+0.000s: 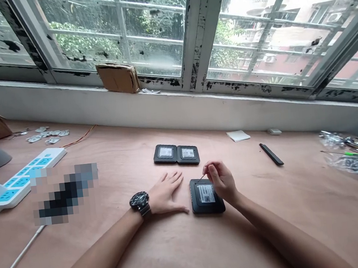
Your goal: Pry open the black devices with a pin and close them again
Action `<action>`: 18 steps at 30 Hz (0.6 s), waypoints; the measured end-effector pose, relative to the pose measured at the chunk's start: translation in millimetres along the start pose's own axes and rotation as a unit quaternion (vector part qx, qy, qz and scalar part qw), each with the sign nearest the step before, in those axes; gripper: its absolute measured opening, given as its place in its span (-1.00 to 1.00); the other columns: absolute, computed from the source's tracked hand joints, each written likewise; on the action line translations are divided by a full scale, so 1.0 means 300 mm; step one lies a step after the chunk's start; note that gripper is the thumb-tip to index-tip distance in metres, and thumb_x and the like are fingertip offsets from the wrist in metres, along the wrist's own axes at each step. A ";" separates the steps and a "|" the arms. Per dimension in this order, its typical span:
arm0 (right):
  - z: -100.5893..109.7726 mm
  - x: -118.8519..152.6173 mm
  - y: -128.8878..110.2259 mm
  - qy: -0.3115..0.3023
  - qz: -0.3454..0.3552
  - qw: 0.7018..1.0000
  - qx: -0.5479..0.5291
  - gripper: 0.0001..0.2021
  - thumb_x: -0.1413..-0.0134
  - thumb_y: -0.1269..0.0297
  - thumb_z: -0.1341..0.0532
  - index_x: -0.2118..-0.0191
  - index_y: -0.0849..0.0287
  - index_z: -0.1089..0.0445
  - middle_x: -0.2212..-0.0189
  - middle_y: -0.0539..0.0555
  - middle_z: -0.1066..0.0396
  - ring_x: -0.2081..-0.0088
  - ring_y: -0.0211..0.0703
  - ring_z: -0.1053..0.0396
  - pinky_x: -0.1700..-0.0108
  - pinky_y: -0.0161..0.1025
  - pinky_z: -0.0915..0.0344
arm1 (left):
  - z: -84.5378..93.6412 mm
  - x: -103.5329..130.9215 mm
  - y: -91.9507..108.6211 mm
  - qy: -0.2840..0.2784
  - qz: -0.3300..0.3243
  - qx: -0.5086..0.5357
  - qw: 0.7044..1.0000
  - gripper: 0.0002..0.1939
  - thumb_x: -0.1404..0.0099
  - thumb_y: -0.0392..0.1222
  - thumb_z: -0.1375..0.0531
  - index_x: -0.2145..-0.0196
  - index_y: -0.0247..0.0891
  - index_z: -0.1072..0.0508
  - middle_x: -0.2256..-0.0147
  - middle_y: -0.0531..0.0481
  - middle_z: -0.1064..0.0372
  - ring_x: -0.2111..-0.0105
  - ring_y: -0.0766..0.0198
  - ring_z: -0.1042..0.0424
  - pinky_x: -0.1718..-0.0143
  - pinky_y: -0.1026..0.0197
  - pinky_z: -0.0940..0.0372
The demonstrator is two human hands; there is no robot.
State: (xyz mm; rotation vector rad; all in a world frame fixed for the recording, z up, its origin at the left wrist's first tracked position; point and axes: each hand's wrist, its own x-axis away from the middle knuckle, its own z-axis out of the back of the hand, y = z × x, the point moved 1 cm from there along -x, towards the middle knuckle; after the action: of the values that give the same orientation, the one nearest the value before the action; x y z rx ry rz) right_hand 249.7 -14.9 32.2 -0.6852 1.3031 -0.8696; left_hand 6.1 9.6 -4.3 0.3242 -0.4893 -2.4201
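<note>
Right hand (221, 181) pinches thin rod (201, 178), probably for fine control, over black box (206, 199) beneath it; left hand (167, 193) flat, holding nothing, just beside box, probably bracing.

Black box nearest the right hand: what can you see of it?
The black box is flat and squarish with rounded corners, looks like plastic, and lies on the table, a white printed label facing up. The right hand hides its upper right corner and holds a thin tool, tip at the upper left; contact is unclear. The left hand lies apart, beside its left edge.
</note>
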 end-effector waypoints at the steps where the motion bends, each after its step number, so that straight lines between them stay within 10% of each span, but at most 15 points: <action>1: -0.010 -0.005 0.008 -0.005 -0.003 1.000 0.001 -0.81 -0.43 0.07 -0.09 0.14 0.06 -0.32 0.37 0.01 -0.40 0.51 -0.27 -0.23 0.53 -0.29 -0.22 | 0.005 0.003 -0.010 -0.002 -0.003 0.002 1.000 0.24 -0.10 0.59 -0.19 -0.46 -0.22 0.08 -0.43 -0.28 0.16 -0.43 -0.17 0.15 -0.41 -0.24 0.26; 11: -0.010 -0.026 -0.015 -0.088 -0.022 0.995 0.052 -0.76 -0.41 0.10 -0.12 0.05 0.05 -0.47 0.17 0.08 -0.38 0.29 -0.17 -0.38 0.22 -0.18 -0.37 | 0.000 0.004 -0.022 0.002 -0.007 0.010 1.000 0.20 -0.12 0.58 -0.20 -0.46 -0.20 0.05 -0.44 -0.24 0.15 -0.43 -0.22 0.15 -0.41 -0.25 0.28; 18: -0.021 -0.038 -0.014 -0.137 -0.089 0.982 -0.096 -0.67 -0.43 0.07 -0.08 -0.20 0.01 -0.30 0.30 0.01 -0.42 0.44 -0.25 -0.31 0.24 -0.18 -0.39 | 0.006 0.003 -0.017 -0.001 -0.008 0.002 1.000 0.20 -0.12 0.57 -0.20 -0.46 -0.18 0.07 -0.44 -0.24 0.15 -0.43 -0.20 0.13 -0.40 -0.25 0.26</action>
State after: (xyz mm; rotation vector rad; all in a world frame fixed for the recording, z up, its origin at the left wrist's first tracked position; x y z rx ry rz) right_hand 242.4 -7.0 40.6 -1.0495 1.0971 -0.7668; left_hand 1.9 13.2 -4.8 0.3279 -0.4939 -2.4361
